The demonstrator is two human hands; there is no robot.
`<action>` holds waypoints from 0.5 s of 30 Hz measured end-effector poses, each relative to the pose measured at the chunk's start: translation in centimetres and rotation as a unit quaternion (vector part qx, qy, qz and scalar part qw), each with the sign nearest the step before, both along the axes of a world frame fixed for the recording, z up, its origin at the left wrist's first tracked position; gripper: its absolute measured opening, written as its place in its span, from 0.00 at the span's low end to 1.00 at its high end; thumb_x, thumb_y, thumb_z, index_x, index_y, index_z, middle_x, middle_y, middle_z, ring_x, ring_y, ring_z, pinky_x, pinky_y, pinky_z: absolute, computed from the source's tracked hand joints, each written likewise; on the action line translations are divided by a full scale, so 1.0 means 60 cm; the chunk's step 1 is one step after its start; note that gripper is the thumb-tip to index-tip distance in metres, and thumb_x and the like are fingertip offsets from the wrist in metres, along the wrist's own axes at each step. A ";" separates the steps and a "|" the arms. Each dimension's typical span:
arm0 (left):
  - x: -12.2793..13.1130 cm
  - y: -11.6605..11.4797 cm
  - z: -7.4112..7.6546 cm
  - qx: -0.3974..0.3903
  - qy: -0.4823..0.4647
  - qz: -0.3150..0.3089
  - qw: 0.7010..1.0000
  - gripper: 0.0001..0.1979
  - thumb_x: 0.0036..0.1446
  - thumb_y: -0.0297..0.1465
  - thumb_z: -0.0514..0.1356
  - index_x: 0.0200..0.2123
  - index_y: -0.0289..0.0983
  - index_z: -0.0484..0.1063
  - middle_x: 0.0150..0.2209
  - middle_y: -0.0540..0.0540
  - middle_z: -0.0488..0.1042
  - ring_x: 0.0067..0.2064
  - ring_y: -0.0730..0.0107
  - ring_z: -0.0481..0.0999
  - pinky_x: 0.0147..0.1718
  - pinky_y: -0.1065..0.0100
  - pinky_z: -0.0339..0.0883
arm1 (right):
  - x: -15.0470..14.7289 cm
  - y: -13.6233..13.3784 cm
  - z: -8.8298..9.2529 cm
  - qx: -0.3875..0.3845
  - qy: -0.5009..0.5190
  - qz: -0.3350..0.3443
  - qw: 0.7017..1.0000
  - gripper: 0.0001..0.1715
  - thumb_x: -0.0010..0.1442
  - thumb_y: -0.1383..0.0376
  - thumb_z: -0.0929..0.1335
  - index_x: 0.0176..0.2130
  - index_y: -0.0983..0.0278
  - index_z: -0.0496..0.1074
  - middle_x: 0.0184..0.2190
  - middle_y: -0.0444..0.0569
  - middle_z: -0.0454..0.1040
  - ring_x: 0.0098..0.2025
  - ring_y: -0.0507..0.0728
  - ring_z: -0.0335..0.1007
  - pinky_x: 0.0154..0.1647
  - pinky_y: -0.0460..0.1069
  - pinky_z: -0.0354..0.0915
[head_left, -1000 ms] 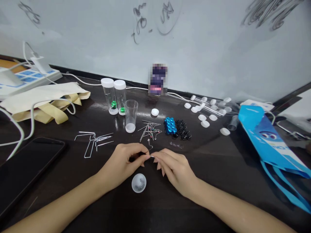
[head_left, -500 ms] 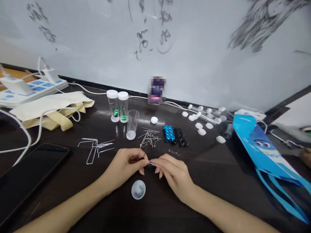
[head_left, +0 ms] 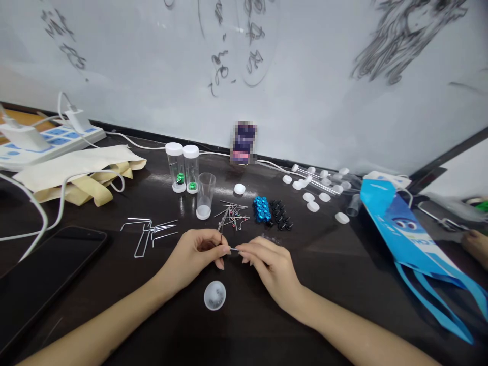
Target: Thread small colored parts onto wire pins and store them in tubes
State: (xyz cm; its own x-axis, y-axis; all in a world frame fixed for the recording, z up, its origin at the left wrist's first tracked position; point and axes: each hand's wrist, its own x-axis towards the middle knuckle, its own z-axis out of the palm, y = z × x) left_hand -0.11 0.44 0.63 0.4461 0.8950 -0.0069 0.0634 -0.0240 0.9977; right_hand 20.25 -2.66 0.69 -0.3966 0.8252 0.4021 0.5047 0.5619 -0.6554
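My left hand (head_left: 202, 250) and my right hand (head_left: 271, 262) meet over the dark table, fingertips pinched on a thin metal wire (head_left: 234, 249). A short bare length shows between the two pinches, and a dark thin stretch rises behind my left fingers. Below the hands sits a small white cup (head_left: 214, 295) with tiny dark pieces inside. Just beyond lie a pile of bent wires (head_left: 233, 216) with small coloured bits, blue round parts (head_left: 262, 209) in rows and black parts (head_left: 281, 215). Larger bent metal rods (head_left: 145, 235) are left of my left hand.
Two capped clear tubes (head_left: 191, 168) with green parts inside stand behind an uncapped tube (head_left: 206, 193). White caps (head_left: 312, 206) and tubes lie to the right, near a blue bag (head_left: 396, 229). A black phone (head_left: 49, 274) lies left. Another person's hand (head_left: 476, 245) shows far right.
My hands have drawn slightly apart, with more of the wire showing between the fingertips. The view has shifted a little; objects on the table stay in place.
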 end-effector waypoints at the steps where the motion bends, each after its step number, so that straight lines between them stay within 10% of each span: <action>1: 0.001 -0.002 -0.001 0.008 0.001 0.002 1.000 0.08 0.57 0.32 0.60 0.27 0.35 0.74 0.20 0.50 0.74 0.26 0.70 0.73 0.31 0.69 0.65 | 0.000 0.000 0.000 -0.018 0.004 0.002 1.000 0.14 0.68 0.68 0.61 0.43 0.63 0.75 0.30 0.46 0.71 0.30 0.52 0.70 0.32 0.47 0.67; 8: 0.004 -0.007 -0.002 0.048 0.036 0.013 0.998 0.08 0.57 0.32 0.59 0.28 0.36 0.74 0.21 0.51 0.73 0.26 0.70 0.73 0.30 0.70 0.65 | -0.004 0.002 -0.001 -0.096 -0.005 0.008 0.995 0.13 0.69 0.67 0.59 0.45 0.63 0.72 0.25 0.42 0.70 0.23 0.49 0.67 0.28 0.45 0.65; 15: 0.000 0.006 0.004 -0.010 0.009 0.042 0.999 0.08 0.55 0.32 0.61 0.27 0.35 0.73 0.19 0.52 0.73 0.25 0.71 0.71 0.30 0.70 0.63 | -0.002 0.003 -0.009 0.011 -0.049 -0.007 0.999 0.13 0.66 0.67 0.64 0.50 0.63 0.70 0.34 0.49 0.70 0.34 0.54 0.68 0.37 0.49 0.65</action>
State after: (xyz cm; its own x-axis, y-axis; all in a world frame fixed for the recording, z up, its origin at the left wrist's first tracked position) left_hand -0.10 0.78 0.84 0.3684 0.9291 -0.0328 0.0829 0.0023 0.9966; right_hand 20.12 -2.46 0.15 -0.4241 0.8223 0.3793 0.5734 0.5680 -0.5904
